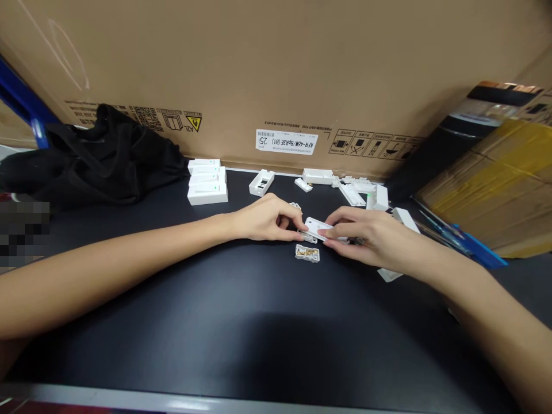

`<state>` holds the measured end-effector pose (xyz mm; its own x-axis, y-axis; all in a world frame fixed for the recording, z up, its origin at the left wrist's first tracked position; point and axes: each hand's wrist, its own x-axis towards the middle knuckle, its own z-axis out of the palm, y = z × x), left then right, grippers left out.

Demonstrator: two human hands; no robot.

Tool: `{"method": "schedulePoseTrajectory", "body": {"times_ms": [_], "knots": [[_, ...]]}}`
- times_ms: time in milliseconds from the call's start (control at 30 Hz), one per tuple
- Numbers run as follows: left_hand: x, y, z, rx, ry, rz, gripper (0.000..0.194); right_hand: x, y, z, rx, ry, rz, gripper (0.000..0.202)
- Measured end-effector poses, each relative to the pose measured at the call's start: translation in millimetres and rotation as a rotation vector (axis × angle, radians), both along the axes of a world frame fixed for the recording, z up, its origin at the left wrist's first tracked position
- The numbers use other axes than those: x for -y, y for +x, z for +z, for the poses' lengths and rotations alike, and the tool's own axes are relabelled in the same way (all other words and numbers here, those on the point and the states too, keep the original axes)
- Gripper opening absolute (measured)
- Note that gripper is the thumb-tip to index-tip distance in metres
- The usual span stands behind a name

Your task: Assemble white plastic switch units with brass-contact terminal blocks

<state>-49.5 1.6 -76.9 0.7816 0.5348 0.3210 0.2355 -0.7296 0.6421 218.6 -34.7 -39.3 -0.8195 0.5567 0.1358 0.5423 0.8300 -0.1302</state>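
My right hand (360, 233) grips a white rectangular plastic plate (317, 226) by its right part, thumb and fingers closed on it. My left hand (273, 218) has thumb and index finger closed at the plate's left end, on a small white plastic part (309, 237) just under it. Whether that part touches the plate cannot be made out. In front of the hands, a small white housing (307, 253) with brass-coloured contacts lies face up on the black table (215, 322). Another small white piece (295, 206) shows partly behind my left fingers.
Stacked white switch-like pieces (207, 184) stand back left, beside a black cloth bag (99, 155). An open white box (261, 182) and several white plastic parts (352, 194) line the back edge. A cardboard box (276, 69) walls the rear. Tools and a blue item (483, 250) lie right.
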Motion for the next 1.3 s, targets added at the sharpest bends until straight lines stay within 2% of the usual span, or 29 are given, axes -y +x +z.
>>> {"method": "schedulePoseTrajectory", "body": {"times_ms": [200,433,600,700,1033,1300], "knots": [[1.6,2.2,-1.3,0.027,0.014,-0.007,0.015,1.1,1.7,-1.9,0.024,-0.003,-0.021,0.027],[3.8,2.8,-2.4,0.040,0.026,0.007,0.014,-0.6,7.6,-10.5,0.068,0.100,0.007,0.028],[3.8,4.6,-3.4,0.063,0.041,-0.010,0.010,3.5,1.7,-11.0,0.036,0.097,0.024,0.033],[2.9,5.2,-4.5,0.060,0.077,-0.040,0.010,5.9,-3.8,-9.7,0.001,0.043,0.036,0.039],[2.3,3.9,-2.9,0.010,0.115,-0.029,0.010,-1.8,-1.4,-16.1,-0.179,-0.223,-0.021,0.036],[2.1,4.4,-2.3,0.003,0.102,0.025,0.012,-4.8,1.9,-12.9,-0.214,-0.270,-0.003,0.041]]}}
